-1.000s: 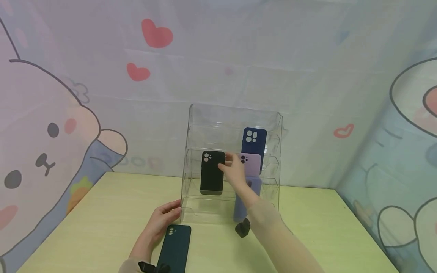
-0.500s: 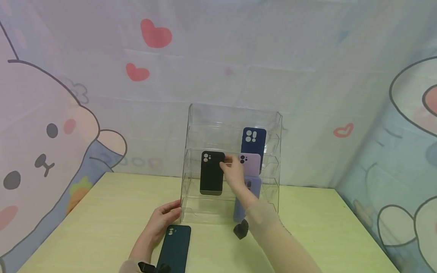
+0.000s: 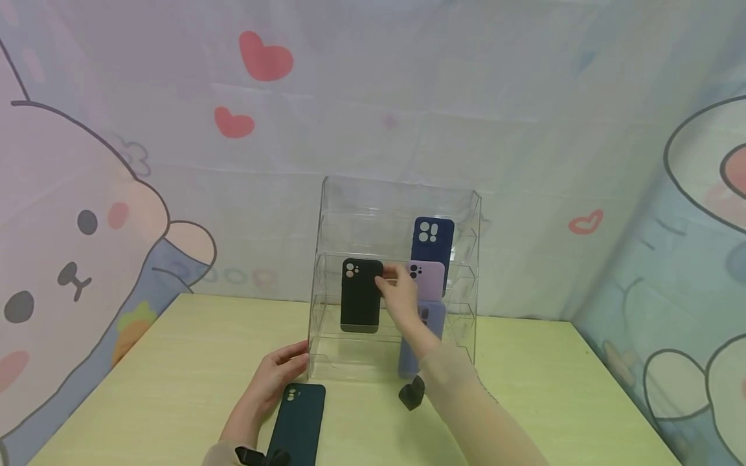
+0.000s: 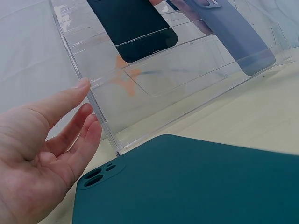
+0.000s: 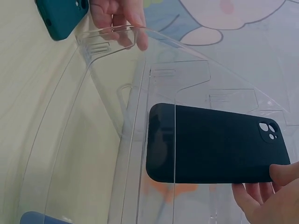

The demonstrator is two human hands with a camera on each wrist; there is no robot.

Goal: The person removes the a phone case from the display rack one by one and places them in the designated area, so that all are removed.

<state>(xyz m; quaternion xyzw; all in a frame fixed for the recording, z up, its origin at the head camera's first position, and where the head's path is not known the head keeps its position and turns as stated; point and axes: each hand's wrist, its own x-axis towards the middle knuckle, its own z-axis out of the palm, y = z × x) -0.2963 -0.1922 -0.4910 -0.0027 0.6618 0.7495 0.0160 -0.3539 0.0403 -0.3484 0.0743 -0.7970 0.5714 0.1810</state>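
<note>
A black phone case (image 3: 360,298) with camera cutouts stands upright in a tier of the clear stepped display rack (image 3: 350,367), its bottom behind the tier's lip. My right hand (image 3: 401,296) pinches the case's upper right edge, thumb in front and fingers behind. My left hand (image 3: 278,375) rests against the rack's left side; in the left wrist view the thumb tip touches the rack's front edge and the other fingers lie relaxed along the side. A dark teal phone case (image 4: 187,182) lies just in front of the left hand, its near end cut off by the frame.
On the rack's right half stand a navy phone case (image 3: 432,234), a lilac phone case (image 3: 431,285) below it, and a periwinkle phone case (image 3: 410,356) lowest, partly behind the right arm. The rack stands on a pale yellow table (image 3: 524,375) before a printed cloth backdrop (image 3: 524,129).
The black phone case and the right hand have shifted very slightly to the left with the whole view. The grip on the case and the left hand's place at the rack look the same.
</note>
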